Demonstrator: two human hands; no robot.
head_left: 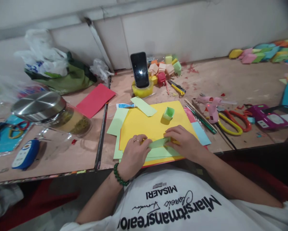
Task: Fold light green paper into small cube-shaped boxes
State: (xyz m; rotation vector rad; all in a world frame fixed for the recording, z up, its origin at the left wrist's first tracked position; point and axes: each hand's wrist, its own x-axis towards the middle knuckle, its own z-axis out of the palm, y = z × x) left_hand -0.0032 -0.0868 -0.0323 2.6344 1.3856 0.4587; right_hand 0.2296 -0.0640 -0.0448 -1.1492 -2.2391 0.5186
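A: Where's the green paper strip (159,143)?
B: Near the middle of the surface (74,157), over the near part of the yellow sheet (144,125).
A: And the fingers?
B: The left hand (133,156) has its fingers pinched on the strip's left end; the right hand (185,141) pinches its right end.
A: What's farther off?
B: A small green paper box (168,113) on the yellow sheet, and a pink glue gun (212,107) to the right.

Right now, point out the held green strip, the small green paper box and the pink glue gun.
Green strip (159,142), head view: middle of its exposed length.
Small green paper box (168,114), head view: near its centre.
Pink glue gun (212,103), head view: its body.
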